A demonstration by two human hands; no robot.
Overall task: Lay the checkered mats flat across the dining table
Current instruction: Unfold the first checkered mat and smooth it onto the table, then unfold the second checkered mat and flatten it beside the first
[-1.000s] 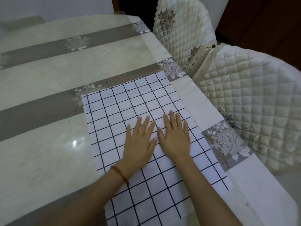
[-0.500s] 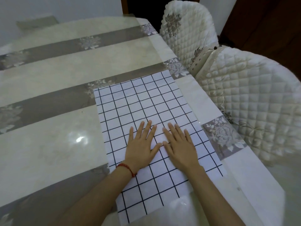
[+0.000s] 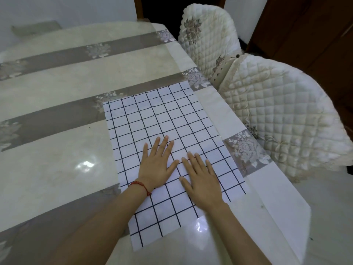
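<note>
Here, in the head view, 1 checkered mat (image 3: 162, 131) lies flat near the dining table's (image 3: 57, 150) right edge — left hand (image 3: 155, 167) and right hand (image 3: 202, 180) spread, palms pressing it. Judging so, other mats remain — none visible.

White mat (image 3: 156, 119) gridded with thin black lines. Table (image 3: 57, 153) covered in glossy cream with grey floral-printed bands. Chair covers (image 3: 282, 115) quilted cream, faded flower motifs. Red string bracelet (image 3: 140, 185) worn.
</note>
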